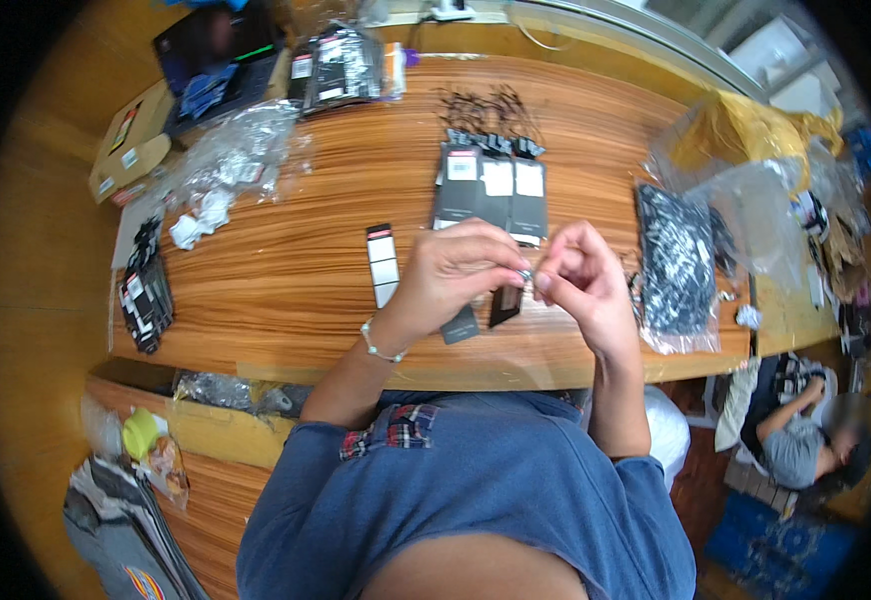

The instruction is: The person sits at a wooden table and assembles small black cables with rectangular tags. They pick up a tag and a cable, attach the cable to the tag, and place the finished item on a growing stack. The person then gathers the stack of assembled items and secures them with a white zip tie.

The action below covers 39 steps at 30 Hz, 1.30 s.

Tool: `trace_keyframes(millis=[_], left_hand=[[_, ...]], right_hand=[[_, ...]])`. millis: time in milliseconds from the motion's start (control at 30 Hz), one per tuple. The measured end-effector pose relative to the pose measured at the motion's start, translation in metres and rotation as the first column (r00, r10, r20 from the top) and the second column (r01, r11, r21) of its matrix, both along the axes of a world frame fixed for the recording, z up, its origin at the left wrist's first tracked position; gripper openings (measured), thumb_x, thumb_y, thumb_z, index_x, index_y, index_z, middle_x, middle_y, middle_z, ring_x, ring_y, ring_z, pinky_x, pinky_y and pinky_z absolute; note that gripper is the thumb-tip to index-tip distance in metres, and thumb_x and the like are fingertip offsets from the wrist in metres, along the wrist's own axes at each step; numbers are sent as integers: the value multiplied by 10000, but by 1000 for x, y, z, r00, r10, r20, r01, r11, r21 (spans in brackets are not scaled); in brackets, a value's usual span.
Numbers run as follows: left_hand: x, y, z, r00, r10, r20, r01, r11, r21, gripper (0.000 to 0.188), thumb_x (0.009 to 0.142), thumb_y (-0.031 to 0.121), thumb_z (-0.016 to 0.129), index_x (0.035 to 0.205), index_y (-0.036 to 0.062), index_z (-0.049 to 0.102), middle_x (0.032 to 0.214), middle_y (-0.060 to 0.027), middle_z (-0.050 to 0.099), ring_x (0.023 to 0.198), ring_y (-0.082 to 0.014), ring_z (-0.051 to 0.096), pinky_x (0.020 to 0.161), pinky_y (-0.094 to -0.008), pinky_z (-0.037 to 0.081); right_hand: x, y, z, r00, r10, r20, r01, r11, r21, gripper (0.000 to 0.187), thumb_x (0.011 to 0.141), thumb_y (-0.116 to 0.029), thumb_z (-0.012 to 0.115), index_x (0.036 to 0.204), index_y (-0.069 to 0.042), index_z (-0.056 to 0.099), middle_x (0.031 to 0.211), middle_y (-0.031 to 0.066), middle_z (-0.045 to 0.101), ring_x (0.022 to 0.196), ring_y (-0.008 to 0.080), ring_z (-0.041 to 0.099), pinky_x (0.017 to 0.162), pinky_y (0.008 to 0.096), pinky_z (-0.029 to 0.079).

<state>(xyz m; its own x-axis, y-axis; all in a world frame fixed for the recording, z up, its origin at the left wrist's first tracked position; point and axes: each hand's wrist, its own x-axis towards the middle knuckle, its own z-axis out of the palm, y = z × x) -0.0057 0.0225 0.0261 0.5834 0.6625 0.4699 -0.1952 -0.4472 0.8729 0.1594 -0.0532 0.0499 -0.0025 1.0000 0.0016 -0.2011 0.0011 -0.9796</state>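
My left hand [456, 265] and my right hand [586, 285] meet above the table, fingertips pinched close together. A tiny pale, shiny piece [526, 275] shows between them, too small to name. Just below the fingertips is a dark tag [505, 306]; whether it hangs from the pinched piece or lies on the table, I cannot tell. Partly under my left hand lies a grey hang tag [461, 326]. Left of that hand is a white label strip with black bars [383, 266]. Beyond my hands, grey hang tags [494, 195] lie in overlapping rows, their dark strings [491, 108] spread toward the back.
A clear bag of black-and-white pieces [676, 262] lies right of my right hand. Stacked black tags [146, 300] sit at the far left. Crumpled plastic [246, 150], a cardboard box [134, 145] and a laptop [218, 60] stand back left. Another person [806, 440] sits at lower right.
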Motion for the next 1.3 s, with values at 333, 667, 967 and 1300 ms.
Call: trace_keyframes(millis=[333, 667, 967, 1300], left_hand=[[-4, -6, -1, 982, -164, 97, 182, 958, -223, 108, 671, 25, 692, 777, 22, 671, 795, -77, 641, 782, -165, 598, 699, -266, 472], [-14, -15, 11, 991, -116, 74, 120, 991, -61, 123, 690, 55, 685, 803, 19, 651, 805, -78, 616, 776, -165, 590, 670, -275, 466], [-25, -2, 19, 987, 16, -158, -22, 999, -35, 149, 679, 49, 694, 819, 15, 656, 750, -76, 625, 662, -150, 593, 579, -248, 458], [-21, 56, 32, 982, -126, -143, 81, 955, -285, 93, 744, 22, 645, 833, 5, 665, 755, -46, 638, 642, -65, 549, 598, -190, 456]], right_hand=[[-13, -16, -15, 989, -114, -91, 114, 993, 1, 200, 781, 56, 551, 889, -41, 414, 754, 66, 574, 638, 103, 555, 556, 199, 433], [-20, -18, -17, 998, -59, 25, 56, 993, 107, 408, 778, -232, 652, 1046, -14, 435, 1012, 89, 511, 950, 147, 488, 840, 275, 371], [-17, -11, -25, 940, 318, -126, -336, 929, -158, 223, 819, -13, 560, 1036, 33, 535, 820, 77, 605, 754, 124, 580, 706, 240, 452], [8, -12, -37, 991, 123, 45, -113, 977, -181, 167, 786, -37, 618, 944, 9, 585, 805, 40, 613, 716, 82, 570, 631, 198, 456]])
